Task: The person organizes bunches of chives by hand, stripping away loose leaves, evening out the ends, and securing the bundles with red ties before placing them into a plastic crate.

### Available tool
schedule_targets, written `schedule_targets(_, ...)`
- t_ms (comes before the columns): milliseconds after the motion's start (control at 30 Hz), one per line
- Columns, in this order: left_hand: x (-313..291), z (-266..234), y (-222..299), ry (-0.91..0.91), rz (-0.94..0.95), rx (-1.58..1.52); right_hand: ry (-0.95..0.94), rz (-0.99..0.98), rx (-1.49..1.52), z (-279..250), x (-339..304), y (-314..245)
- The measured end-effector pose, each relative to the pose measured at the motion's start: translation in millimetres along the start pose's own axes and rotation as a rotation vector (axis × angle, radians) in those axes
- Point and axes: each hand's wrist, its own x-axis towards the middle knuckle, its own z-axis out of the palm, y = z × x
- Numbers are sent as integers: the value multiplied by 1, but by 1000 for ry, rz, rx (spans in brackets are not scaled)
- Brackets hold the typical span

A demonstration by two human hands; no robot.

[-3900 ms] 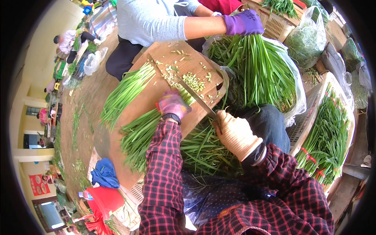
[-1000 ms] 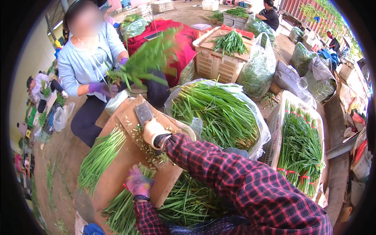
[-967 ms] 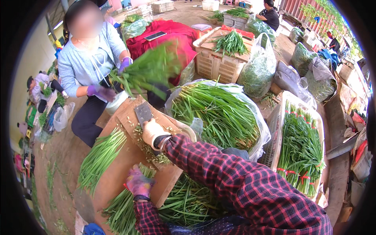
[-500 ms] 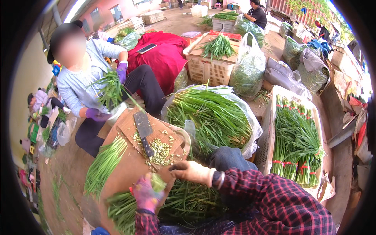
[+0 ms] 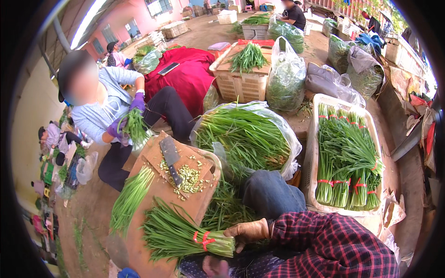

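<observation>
A bundle of garlic chives (image 5: pixel 185 235) with a red tie lies across the near end of the board (image 5: pixel 185 204), its leaves to the left and cut stem ends to the right. My right hand (image 5: pixel 250 230), in a tan glove, has its fingers and thumb around those stem ends. Just below the bundle is my left hand (image 5: pixel 216 266), in a pinkish glove; it is blurred and its fingers cannot be made out. Farther up the board a cleaver (image 5: pixel 170 160) lies among chopped stem pieces (image 5: pixel 190 180). Loose chives (image 5: pixel 132 199) lie along the board's left edge.
Ahead stands a plastic-lined container of loose chives (image 5: pixel 245 136). At right, a white crate (image 5: pixel 312 153) holds tied bundles. A co-worker in purple gloves (image 5: pixel 118 129) handles greens across the board, at left. Filled plastic bags (image 5: pixel 285 83) and a maroon cloth (image 5: pixel 181 83) are beyond.
The bundle has turned, its stem ends swinging right and nearer to me. My left hand has dropped from the stems to below the bundle. My right hand has moved nearer, onto the stem ends.
</observation>
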Motion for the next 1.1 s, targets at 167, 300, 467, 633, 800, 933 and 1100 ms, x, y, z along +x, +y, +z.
schedule_targets(167,21,7,-1,-199,-445,-888,32,40,-161,10,6,28)
schedule_targets(300,44,-1,-44,-164,-429,-739,292,-8,-663,22,-3,8)
schedule_targets(467,53,-17,-94,-354,-372,-931,509,-65,-1011,27,-13,0)
schedule_targets(633,66,-19,-114,-353,-397,-809,569,135,-1203,29,19,20)
schedule_targets(800,54,-21,-105,-276,-409,-936,536,-45,-1123,35,27,38)
schedule_targets(933,49,-1,-76,-254,-340,-877,584,-67,-1050,31,20,37)
schedule_targets(1100,47,9,-62,-432,-163,-873,394,-208,-827,19,8,57)
